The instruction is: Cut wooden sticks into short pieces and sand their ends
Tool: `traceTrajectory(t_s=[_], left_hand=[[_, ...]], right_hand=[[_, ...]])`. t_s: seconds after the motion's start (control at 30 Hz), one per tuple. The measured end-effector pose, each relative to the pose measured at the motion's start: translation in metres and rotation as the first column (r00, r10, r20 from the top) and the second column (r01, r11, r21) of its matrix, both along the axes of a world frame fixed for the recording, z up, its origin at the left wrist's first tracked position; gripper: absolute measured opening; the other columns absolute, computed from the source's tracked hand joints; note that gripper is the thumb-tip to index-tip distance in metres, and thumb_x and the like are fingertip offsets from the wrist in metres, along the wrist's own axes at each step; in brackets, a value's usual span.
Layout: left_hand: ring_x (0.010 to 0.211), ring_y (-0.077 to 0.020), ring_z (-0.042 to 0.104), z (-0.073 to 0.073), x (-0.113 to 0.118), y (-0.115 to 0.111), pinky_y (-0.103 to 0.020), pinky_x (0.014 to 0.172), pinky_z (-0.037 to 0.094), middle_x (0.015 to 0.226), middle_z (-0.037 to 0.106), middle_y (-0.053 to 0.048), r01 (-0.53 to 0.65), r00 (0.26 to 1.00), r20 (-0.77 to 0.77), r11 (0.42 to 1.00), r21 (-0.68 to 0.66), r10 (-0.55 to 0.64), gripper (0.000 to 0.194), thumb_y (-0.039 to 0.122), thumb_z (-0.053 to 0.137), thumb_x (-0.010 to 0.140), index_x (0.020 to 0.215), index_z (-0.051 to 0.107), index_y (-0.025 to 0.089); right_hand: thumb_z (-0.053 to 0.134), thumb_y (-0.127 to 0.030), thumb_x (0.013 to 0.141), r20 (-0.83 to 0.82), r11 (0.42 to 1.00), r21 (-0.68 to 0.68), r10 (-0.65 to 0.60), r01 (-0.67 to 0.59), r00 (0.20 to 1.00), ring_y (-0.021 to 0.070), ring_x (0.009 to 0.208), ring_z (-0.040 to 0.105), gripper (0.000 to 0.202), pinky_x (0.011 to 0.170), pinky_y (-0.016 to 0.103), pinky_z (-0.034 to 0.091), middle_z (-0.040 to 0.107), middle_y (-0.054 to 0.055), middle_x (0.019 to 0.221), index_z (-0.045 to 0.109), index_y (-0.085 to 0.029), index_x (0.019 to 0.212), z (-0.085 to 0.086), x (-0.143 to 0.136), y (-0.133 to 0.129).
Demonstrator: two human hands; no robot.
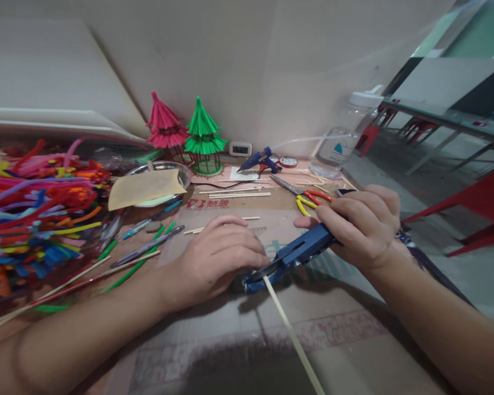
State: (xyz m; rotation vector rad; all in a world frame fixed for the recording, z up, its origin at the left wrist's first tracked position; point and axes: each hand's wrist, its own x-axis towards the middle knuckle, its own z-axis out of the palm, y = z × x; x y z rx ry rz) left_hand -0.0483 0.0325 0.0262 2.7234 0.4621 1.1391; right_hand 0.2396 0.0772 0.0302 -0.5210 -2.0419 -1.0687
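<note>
My right hand is wrapped round the handles of a blue hand cutter, which points down to the left. A thin pale wooden stick meets the cutter's jaws and runs from there towards the bottom edge of the view. Close against the jaw end, my left hand is closed with its fingers curled down. Its thumb and fingertips are mostly hidden, so what it grips cannot be made out. Just beyond my right hand lie scissors with red and yellow handles.
Colourful pipe cleaners are heaped at left. A red model pavilion and a green one stand by the wall, near a blue glue gun. A clear bottle is at back right. Cut sticks and pens lie around.
</note>
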Motion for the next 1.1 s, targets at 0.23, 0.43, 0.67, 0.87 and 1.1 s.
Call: traceTrajectory(t_s=[0.23,0.43,0.67,0.87,1.1], left_hand=[[0.092,-0.0152,0.072,-0.0012,-0.0011,-0.0008,-0.036,0.1,0.047,0.092,0.079,-0.004,-0.009,1.0,-0.013,0.999,0.043,0.009,0.015,0.016,0.045,0.104,0.106,0.06,0.021],[0.092,-0.0155,0.072,-0.0025,-0.0006,-0.0008,-0.037,0.1,0.047,0.091,0.078,-0.004,-0.015,1.0,-0.008,0.998,0.056,0.016,0.015,0.016,0.045,0.104,0.104,0.06,0.02],[0.09,-0.0152,0.072,-0.0027,0.0005,-0.0012,-0.036,0.1,0.047,0.09,0.078,-0.004,-0.01,1.0,0.0,0.998,0.055,0.01,0.015,0.015,0.046,0.103,0.104,0.06,0.02],[0.09,-0.015,0.073,0.0004,0.0,-0.0021,-0.035,0.101,0.046,0.092,0.079,-0.003,-0.009,0.999,-0.04,0.999,0.053,0.011,0.015,0.012,0.047,0.101,0.104,0.059,0.021],[0.091,-0.015,0.074,0.0001,-0.0003,-0.0021,-0.034,0.103,0.045,0.093,0.079,-0.004,-0.014,0.999,-0.042,0.998,0.054,0.016,0.012,0.012,0.052,0.098,0.103,0.06,0.02]], right_hand=[[0.073,-0.032,0.09,-0.013,0.999,-0.016,0.034,-0.035,0.999,0.0171,0.071,0.062,0.004,0.075,0.037,0.041,0.068,-0.003,0.071,0.069,-0.031,0.089,0.0007,-0.0016,-0.0002],[0.073,-0.03,0.09,0.009,0.999,0.014,0.029,-0.029,1.0,0.0187,0.073,0.062,0.005,0.077,0.037,0.044,0.068,-0.001,0.071,0.069,-0.028,0.088,0.0022,-0.0053,-0.0021],[0.072,-0.03,0.09,0.005,0.999,-0.007,0.031,-0.031,0.999,0.0188,0.077,0.063,0.004,0.08,0.038,0.045,0.068,-0.001,0.074,0.07,-0.028,0.089,0.0016,-0.0048,-0.0026],[0.072,-0.038,0.091,0.015,0.999,-0.031,0.023,-0.023,1.0,0.017,0.072,0.062,0.008,0.077,0.037,0.045,0.068,-0.002,0.071,0.071,-0.03,0.09,-0.0015,-0.0001,-0.0016],[0.07,-0.041,0.091,0.046,0.994,-0.105,0.037,-0.032,0.998,0.0168,0.067,0.059,0.016,0.07,0.034,0.045,0.066,0.0,0.07,0.067,-0.026,0.092,-0.0024,-0.0008,-0.0016]])
